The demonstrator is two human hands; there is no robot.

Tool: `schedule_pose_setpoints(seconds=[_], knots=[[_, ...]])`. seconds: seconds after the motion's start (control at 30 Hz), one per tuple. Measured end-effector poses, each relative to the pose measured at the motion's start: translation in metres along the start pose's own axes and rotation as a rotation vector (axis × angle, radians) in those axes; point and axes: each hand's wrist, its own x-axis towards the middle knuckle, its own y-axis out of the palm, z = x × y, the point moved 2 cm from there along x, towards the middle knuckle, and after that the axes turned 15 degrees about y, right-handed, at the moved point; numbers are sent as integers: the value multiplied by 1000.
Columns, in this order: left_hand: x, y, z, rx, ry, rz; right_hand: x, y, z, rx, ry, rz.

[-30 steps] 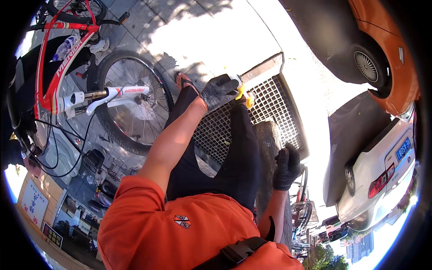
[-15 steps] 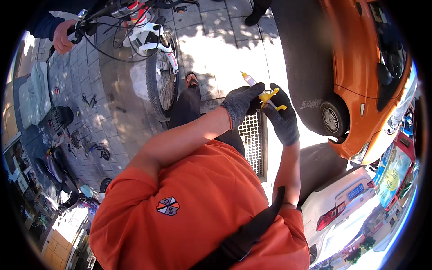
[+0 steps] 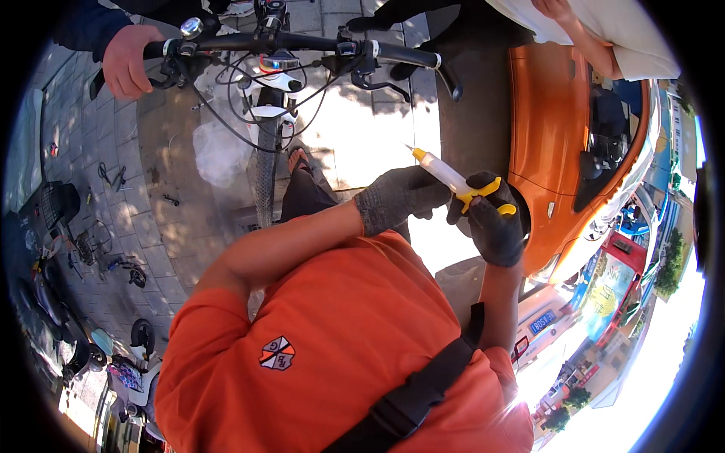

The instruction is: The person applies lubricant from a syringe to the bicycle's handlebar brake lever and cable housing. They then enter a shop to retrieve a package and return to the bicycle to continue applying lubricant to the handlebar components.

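Note:
A syringe point(image 3: 447, 172) has a clear barrel, a yellow front cap with a thin tip, and yellow finger loops at its rear. My right hand point(image 3: 496, 232), in a dark grey glove, is closed around the loop end. The tip points up and left, toward the bicycle. My left hand point(image 3: 399, 198), gloved alike, is closed right beside the barrel, its fingertips close to the right hand's. Whether those fingers grip the barrel or something small is hidden.
Ahead stands a bicycle with black handlebars point(image 3: 317, 43) and a white fork; another person's hand point(image 3: 130, 64) grips its left end. A person in white point(image 3: 630, 34) is at the upper right. An orange car point(image 3: 545, 128) is parked at right. Bicycle parts point(image 3: 91, 241) lie on the left pavement.
My view has shifted, and the handlebars now show fully. The syringe sits more in my right hand, with more of its barrel showing. A person in white has appeared at the upper right.

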Motion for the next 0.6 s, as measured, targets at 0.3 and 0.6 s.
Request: schedule_pose_setpoints(seconds=[0.3,0.6], knots=[[25,-79,6,-13,72,-210,58,29,101,-69,157,-101],[45,-97,36,276,532,-292,145,-6,166,-260,195,71]])
